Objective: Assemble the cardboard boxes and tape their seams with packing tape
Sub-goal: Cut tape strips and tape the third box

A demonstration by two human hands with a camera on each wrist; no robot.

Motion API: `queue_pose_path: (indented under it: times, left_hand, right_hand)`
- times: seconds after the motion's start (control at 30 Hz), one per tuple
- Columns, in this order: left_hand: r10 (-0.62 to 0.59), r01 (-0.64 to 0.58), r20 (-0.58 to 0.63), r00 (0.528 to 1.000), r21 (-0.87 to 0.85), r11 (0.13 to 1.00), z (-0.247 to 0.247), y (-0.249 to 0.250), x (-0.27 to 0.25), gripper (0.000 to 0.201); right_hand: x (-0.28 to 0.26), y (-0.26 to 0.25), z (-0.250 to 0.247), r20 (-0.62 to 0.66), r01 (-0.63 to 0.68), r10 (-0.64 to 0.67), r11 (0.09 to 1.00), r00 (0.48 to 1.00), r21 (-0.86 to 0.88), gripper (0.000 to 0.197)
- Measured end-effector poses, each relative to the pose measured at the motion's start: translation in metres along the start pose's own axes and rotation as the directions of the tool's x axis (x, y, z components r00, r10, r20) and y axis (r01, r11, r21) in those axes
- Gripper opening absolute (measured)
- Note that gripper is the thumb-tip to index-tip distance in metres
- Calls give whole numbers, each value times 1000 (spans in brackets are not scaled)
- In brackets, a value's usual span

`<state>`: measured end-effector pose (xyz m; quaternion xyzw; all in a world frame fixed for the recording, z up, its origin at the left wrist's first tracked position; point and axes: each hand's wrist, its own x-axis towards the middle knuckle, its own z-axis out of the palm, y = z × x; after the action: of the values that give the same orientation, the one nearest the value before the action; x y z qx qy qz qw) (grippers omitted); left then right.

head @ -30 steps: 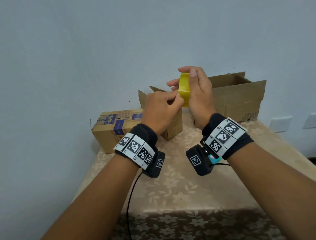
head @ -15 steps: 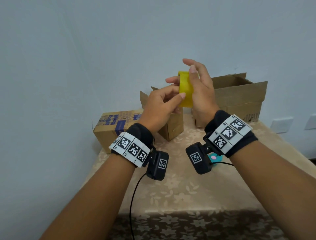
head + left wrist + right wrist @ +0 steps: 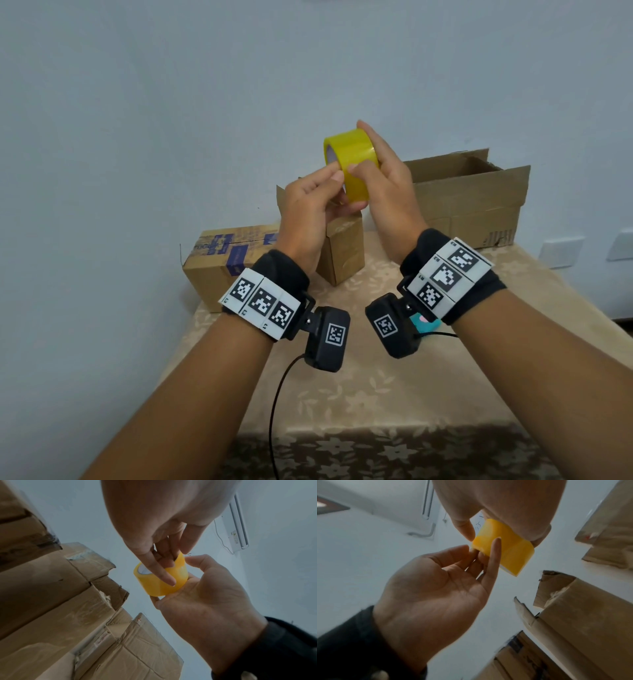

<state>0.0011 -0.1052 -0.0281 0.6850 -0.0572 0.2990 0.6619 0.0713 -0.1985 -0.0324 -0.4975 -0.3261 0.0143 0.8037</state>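
Your two hands are together in the air over the desk (image 3: 394, 394), both on the yellow packing tape roll (image 3: 352, 161). Your right hand (image 3: 387, 192) clamps it: thumb on the outer yellow band, fingers up the far side. Your left hand (image 3: 308, 212) comes in from the left, fingers curled onto the roll's near rim and band; in the left wrist view one fingertip (image 3: 169, 582) lies flat across the tape, the others bent into the core. Likely step: feeling for the loose tape end. No free end is visible, so I cannot tell if it is found.

Key relation: the roll's hole axis runs roughly left-right and slightly toward you, open core facing your left hand, so the band turns under the left fingertips while the right hand holds. The left hand is the one placed to peel.

Boxes sit beyond and below the hands, well apart from the roll. A small open-flapped box (image 3: 342, 253) is directly under the hands, a closed printed box (image 3: 219, 260) at the desk's back left, and a large open box (image 3: 469, 202) at back right, flaps up. None is being taped yet.

The desk carries a beige floral cloth and stands against a pale blue wall (image 3: 171, 102); white wall plates (image 3: 561, 251) are at right.
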Motion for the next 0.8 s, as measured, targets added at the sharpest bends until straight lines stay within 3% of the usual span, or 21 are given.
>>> queue_pose_path:
  times: [0.17, 0.37, 0.53, 0.67, 0.8]
  left_hand:
    - [-14, 13, -34, 999, -38, 999, 2, 0, -2, 25]
    - [5, -6, -79, 997, -10, 1000, 7, 4, -2, 29]
    - [-4, -3, -97, 995, -71, 997, 6, 0, 1, 27]
    - [-5, -13, -133, 991, -135, 991, 8, -4, 2, 22]
    - [-27, 8, -121, 992, -156, 988, 7, -8, 2, 25]
  right_hand:
    - [-1, -2, 3, -9, -25, 26, 994, 1000, 106, 61]
    - [-2, 7, 3, -33, 46, -44, 997, 998, 57, 82]
    - [3, -1, 4, 9, -30, 29, 979, 1000, 201, 59]
    - [4, 1, 8, -14, -38, 42, 976, 999, 216, 49]
    - [5, 9, 9, 4, -60, 60, 978, 998, 202, 49]
